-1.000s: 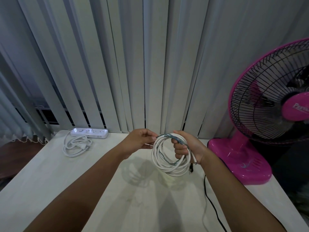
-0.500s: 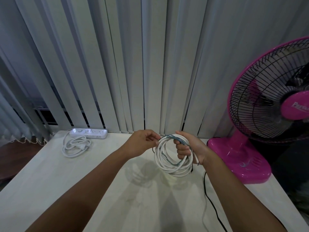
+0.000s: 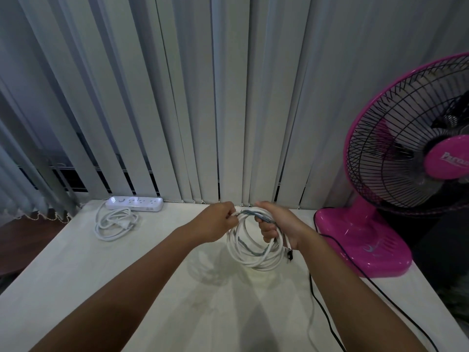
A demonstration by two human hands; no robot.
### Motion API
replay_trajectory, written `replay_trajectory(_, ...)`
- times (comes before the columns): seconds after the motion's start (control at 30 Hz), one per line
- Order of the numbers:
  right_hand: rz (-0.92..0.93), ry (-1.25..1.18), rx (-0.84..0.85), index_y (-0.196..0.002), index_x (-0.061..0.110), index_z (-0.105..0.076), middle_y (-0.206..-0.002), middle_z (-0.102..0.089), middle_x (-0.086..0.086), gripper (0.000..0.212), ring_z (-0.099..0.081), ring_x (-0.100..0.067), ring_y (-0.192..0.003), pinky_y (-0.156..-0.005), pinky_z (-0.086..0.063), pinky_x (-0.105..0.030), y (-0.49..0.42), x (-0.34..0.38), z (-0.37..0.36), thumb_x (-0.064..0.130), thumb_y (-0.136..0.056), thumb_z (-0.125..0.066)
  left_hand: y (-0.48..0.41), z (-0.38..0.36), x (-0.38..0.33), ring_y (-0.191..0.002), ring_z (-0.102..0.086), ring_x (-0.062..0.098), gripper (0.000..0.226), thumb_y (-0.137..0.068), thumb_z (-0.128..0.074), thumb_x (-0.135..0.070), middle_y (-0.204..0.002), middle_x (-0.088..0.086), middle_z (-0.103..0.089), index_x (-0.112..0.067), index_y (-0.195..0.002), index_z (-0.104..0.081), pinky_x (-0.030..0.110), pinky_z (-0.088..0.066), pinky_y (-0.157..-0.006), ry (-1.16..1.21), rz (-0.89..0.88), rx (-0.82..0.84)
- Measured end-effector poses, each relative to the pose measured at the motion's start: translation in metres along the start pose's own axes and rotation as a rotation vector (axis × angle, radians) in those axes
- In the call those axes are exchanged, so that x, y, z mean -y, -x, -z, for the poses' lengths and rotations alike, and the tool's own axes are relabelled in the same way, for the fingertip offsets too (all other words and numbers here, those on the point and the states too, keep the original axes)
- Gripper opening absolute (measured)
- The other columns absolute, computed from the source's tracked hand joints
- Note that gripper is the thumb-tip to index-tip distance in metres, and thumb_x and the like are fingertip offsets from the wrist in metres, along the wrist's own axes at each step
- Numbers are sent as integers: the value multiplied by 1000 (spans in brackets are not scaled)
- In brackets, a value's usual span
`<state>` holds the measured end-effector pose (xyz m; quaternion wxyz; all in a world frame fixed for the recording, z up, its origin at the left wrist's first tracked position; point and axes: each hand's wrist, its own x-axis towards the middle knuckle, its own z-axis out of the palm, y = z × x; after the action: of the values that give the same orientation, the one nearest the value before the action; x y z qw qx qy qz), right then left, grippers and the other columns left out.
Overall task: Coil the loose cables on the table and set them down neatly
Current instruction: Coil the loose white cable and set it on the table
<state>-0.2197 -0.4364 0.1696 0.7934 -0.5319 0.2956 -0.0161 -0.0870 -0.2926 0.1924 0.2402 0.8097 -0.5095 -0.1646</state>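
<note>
Dim, bluish light; soft shadows on table [image 3: 76,288]; wide-angle edge bending.

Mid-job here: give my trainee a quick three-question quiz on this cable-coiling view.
1. True or false: the white cable coil lies flat on the table.
2. Which hand has its fingers through the coil? A) left hand B) right hand
3. Fill in: the power strip sits at the table's far ____ corner, with its own cord bundle beside it.

Key
1. False: both hands hold it up above the table.
2. B; the left hand pinches the cable at the coil's top.
3. Left; the pink fan stands on the right.
</note>
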Motion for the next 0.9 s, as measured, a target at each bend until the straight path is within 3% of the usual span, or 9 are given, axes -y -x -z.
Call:
replay_trajectory(0.13, 2, 85, -7, -60, 12, -53, -44, -30, 0, 46, -25, -11, -34, -34, -25, -20, -3, -4, 2, 49, -87, -59, 5, 9, 9, -78, -46, 13, 24, -98, -41, -31, -86, -1, -53, -16, -83, -51, 27, -40, -73, 214, 104, 245)
replay_trajectory(0.23, -4, 106, 2, -58, 13, -55, -45, -30, 0, 46, -26, -11, -34, -34, -26, -21, -5, -5, 3, 52, -82, -62, 8, 15, 13, -86, -53, 12, 25, -100, -37, -27, -91, 3, -57, -14, -85, -52, 28, -45, -87, 412, 122, 363)
replay_trajectory(0.33, 4, 120, 0, -56, 14, -57, -44, -31, 0, 45, -26, -11, -35, -35, -26, -21, -7, -6, 3, 52, -80, -63, 8, 16, 15, -79, -57, 11, 25, -95, -35, -13, -85, 2, -60, -11, -79, -54, 27, -46, -83, 621, 178, 457)
replay_trajectory(0.47, 11, 127, 11, -55, 15, -57, -44, -32, 1, 46, -27, -12, -35, -35, -26, -21, -8, -5, 2, 51, -82, -62, 7, 15, 19, -73, -58, 15, 22, -87, -37, -6, -76, 2, -60, -10, -75, -54, 31, -45, -82, 830, 246, 462)
replay_trajectory(0.53, 6, 117, 5, -55, 15, -56, -44, -32, 1, 46, -27, -11, -34, -35, -26, -20, -7, -4, 2, 51, -83, -61, 6, 16, 19, -75, -56, 13, 14, -86, -44, -11, -76, -1, -59, -12, -75, -54, 30, -44, -83, 779, 203, 475)
replay_trajectory(0.63, 7, 118, -14, -58, 14, -54, -43, -32, 1, 45, -26, -11, -35, -36, -25, -21, -6, -2, 1, 50, -85, -60, 7, 17, 16, -77, -54, 9, 7, -77, -59, -22, -77, -5, -55, -17, -78, -54, 27, -44, -81, 514, 126, 440)
replay_trajectory(0.8, -3, 102, -60, -59, 16, -49, -44, -30, 1, 44, -25, -11, -35, -37, -23, -20, -5, -3, 0, 46, -89, -56, 5, 18, 10, -57, -36, 8, 21, -78, -65, -27, -62, -8, -43, -22, -66, -49, 25, -30, -55, 173, 41, 257)
replay_trajectory(0.9, 12, 69, -83, -64, 15, -48, -44, -30, 1, 40, -25, -10, -34, -35, -24, -19, -6, -5, -1, 43, -92, -55, 5, 14, 8, -64, -50, 14, 14, -77, -65, -29, -73, -1, -61, -22, -70, -54, 30, -40, -60, -58, -30, 159)
